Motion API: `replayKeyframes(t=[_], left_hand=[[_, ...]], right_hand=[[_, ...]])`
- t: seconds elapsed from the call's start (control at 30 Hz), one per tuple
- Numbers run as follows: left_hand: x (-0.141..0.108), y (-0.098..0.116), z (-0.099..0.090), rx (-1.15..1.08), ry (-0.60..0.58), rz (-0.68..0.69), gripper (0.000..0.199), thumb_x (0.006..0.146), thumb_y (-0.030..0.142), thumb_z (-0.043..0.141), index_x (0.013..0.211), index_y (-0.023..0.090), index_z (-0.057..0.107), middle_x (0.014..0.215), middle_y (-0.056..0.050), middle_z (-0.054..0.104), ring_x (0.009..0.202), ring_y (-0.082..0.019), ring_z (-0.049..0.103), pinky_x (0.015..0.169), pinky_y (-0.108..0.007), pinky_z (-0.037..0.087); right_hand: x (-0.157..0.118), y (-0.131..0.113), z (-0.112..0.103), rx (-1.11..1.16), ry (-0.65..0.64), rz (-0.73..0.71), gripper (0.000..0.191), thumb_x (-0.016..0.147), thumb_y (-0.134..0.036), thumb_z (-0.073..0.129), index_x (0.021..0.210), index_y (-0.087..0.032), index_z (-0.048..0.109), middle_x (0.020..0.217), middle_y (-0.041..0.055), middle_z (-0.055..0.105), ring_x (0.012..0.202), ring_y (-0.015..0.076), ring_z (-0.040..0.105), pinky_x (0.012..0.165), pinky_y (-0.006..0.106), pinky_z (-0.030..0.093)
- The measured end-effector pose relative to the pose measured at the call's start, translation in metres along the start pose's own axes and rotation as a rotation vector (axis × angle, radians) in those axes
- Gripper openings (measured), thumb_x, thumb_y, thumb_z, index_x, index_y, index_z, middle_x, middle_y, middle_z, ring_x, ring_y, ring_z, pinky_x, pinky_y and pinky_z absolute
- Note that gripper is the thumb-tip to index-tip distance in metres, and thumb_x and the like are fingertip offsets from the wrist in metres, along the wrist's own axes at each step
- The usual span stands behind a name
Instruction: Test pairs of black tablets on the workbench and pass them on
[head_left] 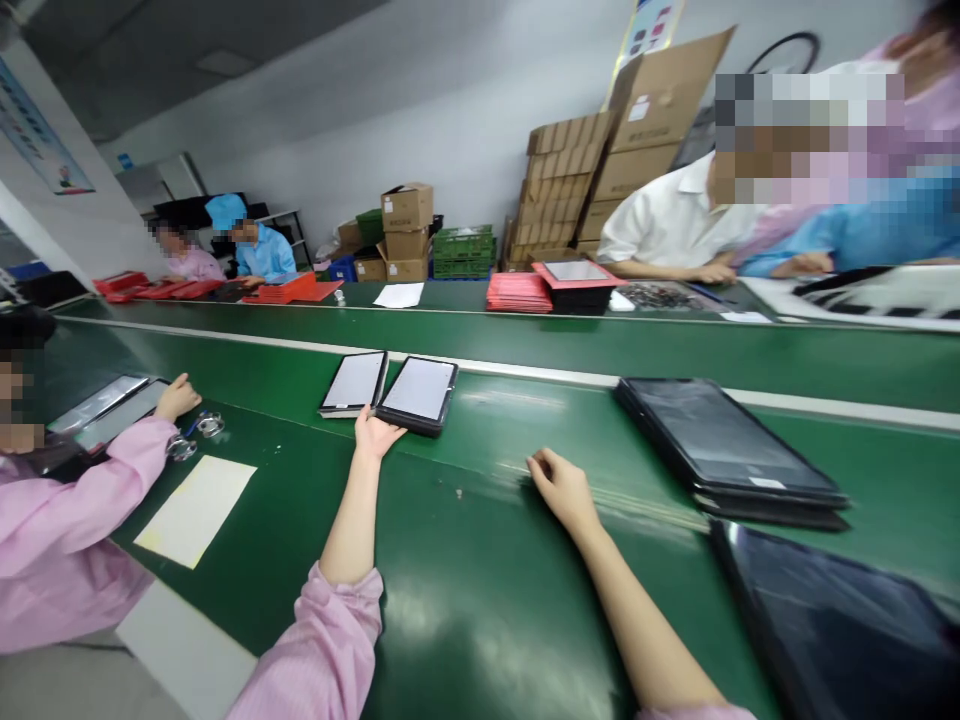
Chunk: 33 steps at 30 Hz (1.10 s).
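Two small stacks of flat tablets with white screens lie side by side on the green bench: a left tablet [356,381] and a right tablet [420,387]. My left hand [375,436] is turned palm up at the near corner of the right tablet, with the thumb at its edge and the fingers partly hidden beneath it. To the right, my right hand [562,487] hovers just over or rests on the bench; I cannot tell which. Its fingers are curled in and nothing shows in them. Larger dark tablets [720,430] lie stacked beyond it.
Another dark panel [840,620] lies at near right. At left, a co-worker's hand [178,398] is by a grey panel, near tape rolls [210,424] and a cream sheet [196,510]. A white rail [525,372] runs along the bench; red sheets [519,292] are stacked behind it.
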<state>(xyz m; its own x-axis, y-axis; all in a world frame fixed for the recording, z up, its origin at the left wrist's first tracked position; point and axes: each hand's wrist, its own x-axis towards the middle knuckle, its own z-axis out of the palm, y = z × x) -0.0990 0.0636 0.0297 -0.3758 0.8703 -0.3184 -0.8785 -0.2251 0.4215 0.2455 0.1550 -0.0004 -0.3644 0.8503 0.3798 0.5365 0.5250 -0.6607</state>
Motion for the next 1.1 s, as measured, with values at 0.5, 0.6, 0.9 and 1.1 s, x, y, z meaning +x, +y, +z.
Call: replayKeyframes(t=[0.5, 0.6, 0.9, 1.1], left_hand=[[-0.132, -0.174, 0.024, 0.154, -0.256, -0.207, 0.008, 0.081, 0.018, 0.062, 0.088, 0.022, 0.063, 0.128, -0.005, 0.065, 0.130, -0.026, 0.055, 0.111, -0.053, 0.045], [-0.170, -0.181, 0.007, 0.177, -0.339, -0.284, 0.009, 0.076, 0.020, 0.071, 0.073, 0.022, 0.063, 0.120, -0.001, 0.069, 0.126, -0.026, 0.057, 0.113, -0.056, 0.040], [-0.251, -0.155, -0.044, 0.223, -0.342, -0.516, 0.029, 0.071, 0.021, 0.079, 0.096, 0.037, 0.075, 0.105, 0.006, 0.074, 0.108, -0.021, 0.067, 0.122, -0.052, 0.025], [-0.278, -0.140, -0.070, 0.393, -0.449, -0.622, 0.050, 0.076, 0.035, 0.079, 0.120, 0.054, 0.065, 0.136, 0.010, 0.062, 0.133, -0.028, 0.055, 0.121, -0.055, 0.021]], right_hand=[[-0.024, 0.016, -0.037, 0.252, 0.686, 0.306, 0.030, 0.084, -0.052, 0.044, 0.069, -0.025, 0.043, 0.065, 0.0001, 0.052, 0.068, 0.0191, 0.049, 0.070, 0.032, 0.042], [-0.035, 0.022, -0.049, 0.294, 0.664, 0.333, 0.029, 0.082, -0.050, 0.047, 0.067, -0.025, 0.045, 0.062, -0.0003, 0.053, 0.065, 0.0188, 0.050, 0.068, 0.032, 0.042], [-0.066, 0.019, -0.061, 0.385, 0.525, 0.343, 0.022, 0.082, -0.044, 0.050, 0.074, -0.024, 0.052, 0.060, -0.0020, 0.057, 0.061, 0.0180, 0.057, 0.065, 0.030, 0.046], [-0.077, 0.011, -0.064, 0.347, 0.503, 0.342, 0.023, 0.084, -0.045, 0.049, 0.078, -0.023, 0.055, 0.062, -0.0013, 0.058, 0.064, 0.0188, 0.057, 0.068, 0.030, 0.044]])
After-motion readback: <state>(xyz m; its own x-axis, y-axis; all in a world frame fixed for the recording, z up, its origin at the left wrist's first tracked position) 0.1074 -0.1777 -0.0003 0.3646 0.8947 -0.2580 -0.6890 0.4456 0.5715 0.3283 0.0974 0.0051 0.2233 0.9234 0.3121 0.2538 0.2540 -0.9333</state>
